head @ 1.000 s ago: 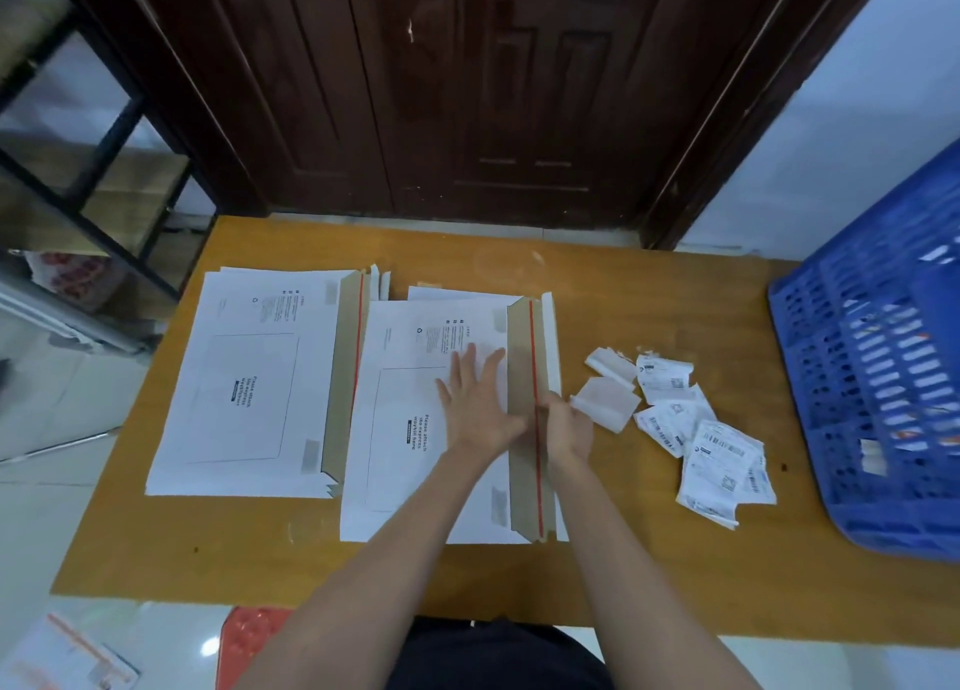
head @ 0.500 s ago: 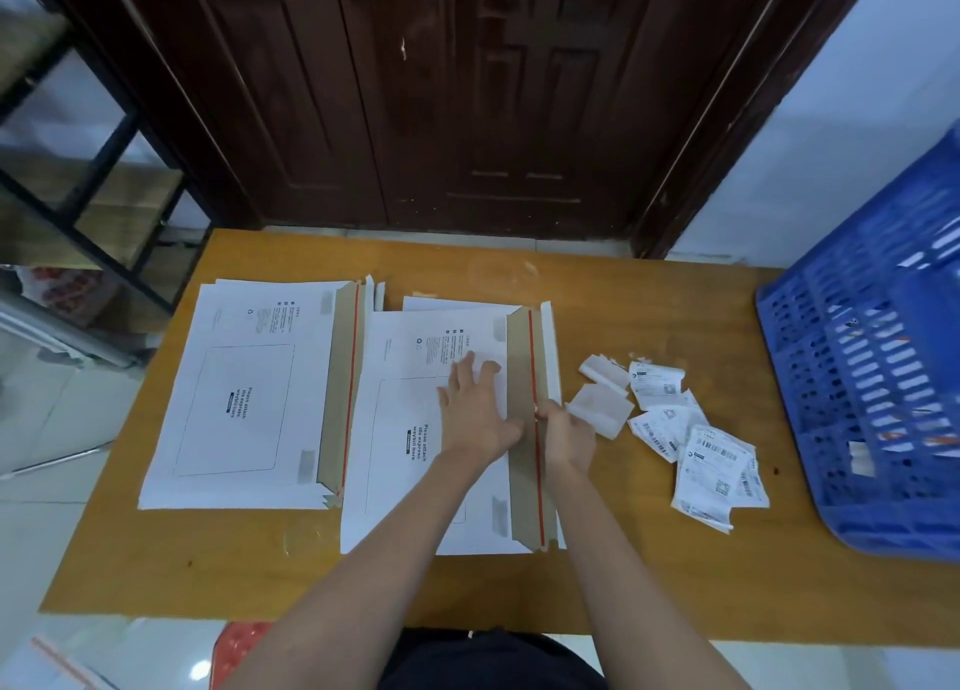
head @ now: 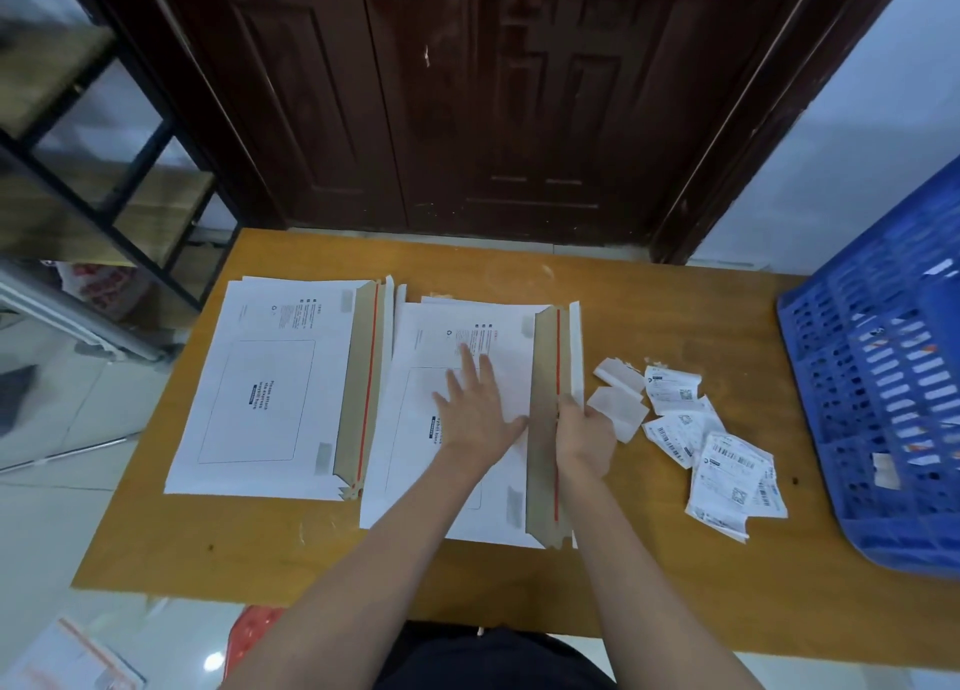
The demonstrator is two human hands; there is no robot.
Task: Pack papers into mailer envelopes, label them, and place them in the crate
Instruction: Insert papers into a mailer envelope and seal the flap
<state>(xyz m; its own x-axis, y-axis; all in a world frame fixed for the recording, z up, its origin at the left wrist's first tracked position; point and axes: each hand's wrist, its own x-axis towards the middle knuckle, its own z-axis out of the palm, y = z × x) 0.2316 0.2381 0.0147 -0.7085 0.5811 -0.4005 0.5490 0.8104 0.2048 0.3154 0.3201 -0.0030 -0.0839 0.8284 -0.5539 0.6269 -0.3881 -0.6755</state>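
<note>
Head view: white mailer envelope (head: 457,377) flat on the wooden tabletop (head: 649,300), mid-table, brown flap (head: 543,429) with red strip open along its right edge. Left hand (head: 480,414) pressed flat on the envelope face, fingers straight and spread. Right hand (head: 584,437) at the flap's right edge, fingers curled, seemingly pinching the white strip (head: 574,346) beside the red line; exact grip hard to tell. Just left, touching or nearly so, a stack of similar envelopes (head: 270,393), flaps open. Right of the hands, loose shipping labels (head: 727,476) and backing scraps (head: 618,409) scattered on the tabletop. Farther right, blue crate (head: 883,403) tilted at the tabletop edge. Beyond, dark wooden door (head: 493,92).
</note>
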